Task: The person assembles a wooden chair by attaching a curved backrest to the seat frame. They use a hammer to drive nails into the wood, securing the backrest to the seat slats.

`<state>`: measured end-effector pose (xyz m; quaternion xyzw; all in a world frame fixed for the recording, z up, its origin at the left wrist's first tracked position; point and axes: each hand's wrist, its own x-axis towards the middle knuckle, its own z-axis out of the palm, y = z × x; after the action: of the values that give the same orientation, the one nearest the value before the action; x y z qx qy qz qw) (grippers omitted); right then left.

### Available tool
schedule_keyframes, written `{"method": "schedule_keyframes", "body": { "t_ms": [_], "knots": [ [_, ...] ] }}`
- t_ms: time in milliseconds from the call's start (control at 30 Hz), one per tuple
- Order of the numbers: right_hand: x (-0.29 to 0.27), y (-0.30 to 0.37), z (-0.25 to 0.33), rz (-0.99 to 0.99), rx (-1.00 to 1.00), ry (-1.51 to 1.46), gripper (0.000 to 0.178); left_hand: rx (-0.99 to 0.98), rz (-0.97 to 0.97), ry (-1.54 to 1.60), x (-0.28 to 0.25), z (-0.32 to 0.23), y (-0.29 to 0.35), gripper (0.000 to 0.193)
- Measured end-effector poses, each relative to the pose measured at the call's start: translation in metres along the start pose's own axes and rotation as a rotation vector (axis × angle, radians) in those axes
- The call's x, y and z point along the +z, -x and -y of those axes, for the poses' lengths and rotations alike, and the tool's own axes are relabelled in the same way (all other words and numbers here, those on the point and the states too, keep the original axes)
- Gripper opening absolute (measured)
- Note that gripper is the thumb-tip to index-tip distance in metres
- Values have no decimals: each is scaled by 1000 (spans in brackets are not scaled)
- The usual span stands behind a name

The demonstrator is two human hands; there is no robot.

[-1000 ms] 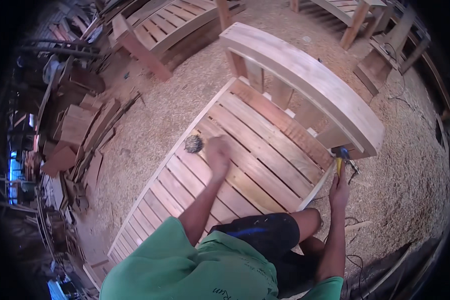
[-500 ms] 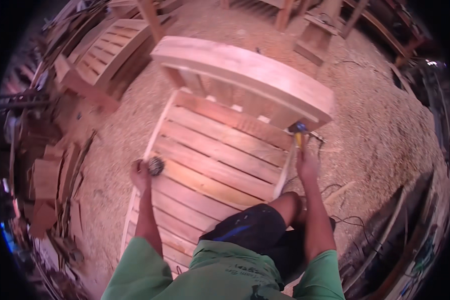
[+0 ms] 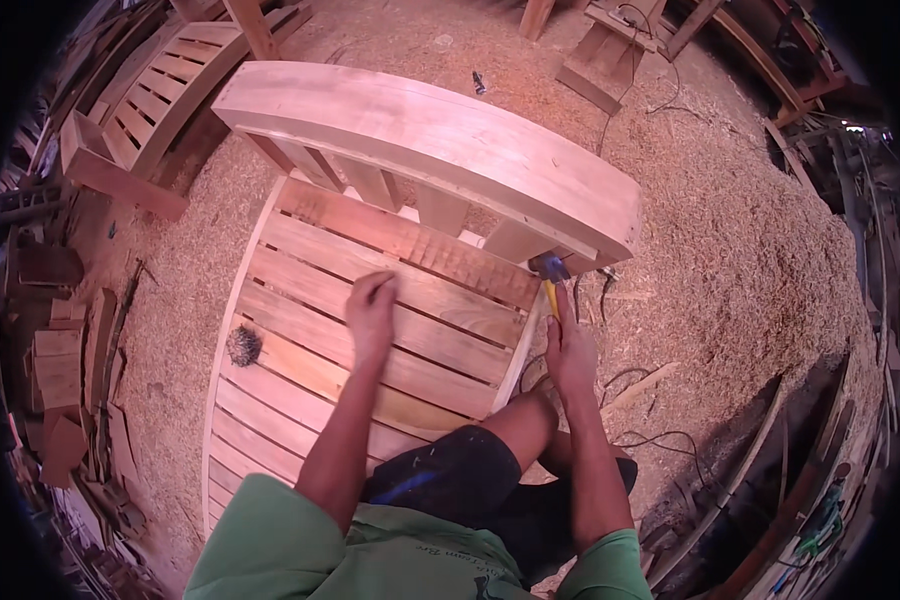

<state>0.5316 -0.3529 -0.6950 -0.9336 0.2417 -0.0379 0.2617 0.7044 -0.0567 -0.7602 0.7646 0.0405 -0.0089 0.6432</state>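
My right hand (image 3: 572, 355) grips the yellow handle of a hammer (image 3: 554, 290), whose dark head is up by the right end of the headboard-like panel (image 3: 440, 135). My left hand (image 3: 372, 312) is over the slats of the wooden bed-like frame (image 3: 390, 240), with its thumb and fingers pinched together. Whatever lies between those fingers is too small to make out. A small heap of nails (image 3: 243, 345) rests on the slats near the frame's left rail. Part of my leg is over the frame's near right side.
Another slatted wooden piece (image 3: 160, 95) stands at the far left. Stacked boards and offcuts (image 3: 60, 370) line the left side. Sawdust (image 3: 750, 230) covers the floor, and a dark cable (image 3: 670, 440) loops at the right. A wooden stool-like piece (image 3: 610, 60) stands at the back.
My left hand has left the nail heap and moved right over the slats, fingers pinched. The hammer stays in my right hand by the panel's right end. The view has shifted.
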Motion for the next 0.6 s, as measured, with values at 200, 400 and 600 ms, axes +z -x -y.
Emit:
{"method": "schedule_keyframes", "body": {
  "t_ms": [200, 400, 600],
  "knots": [
    [-26, 24, 34, 117, 79, -92, 78, 74, -73, -36, 123, -19, -5, 10],
    [-12, 29, 74, 88, -118, -137, 77, 245, -232, -421, 164, -15, -5, 12],
    [6, 3, 103, 125, -119, -108, 76, 181, -272, -586, 176, -17, -8, 15]
  ]
}}
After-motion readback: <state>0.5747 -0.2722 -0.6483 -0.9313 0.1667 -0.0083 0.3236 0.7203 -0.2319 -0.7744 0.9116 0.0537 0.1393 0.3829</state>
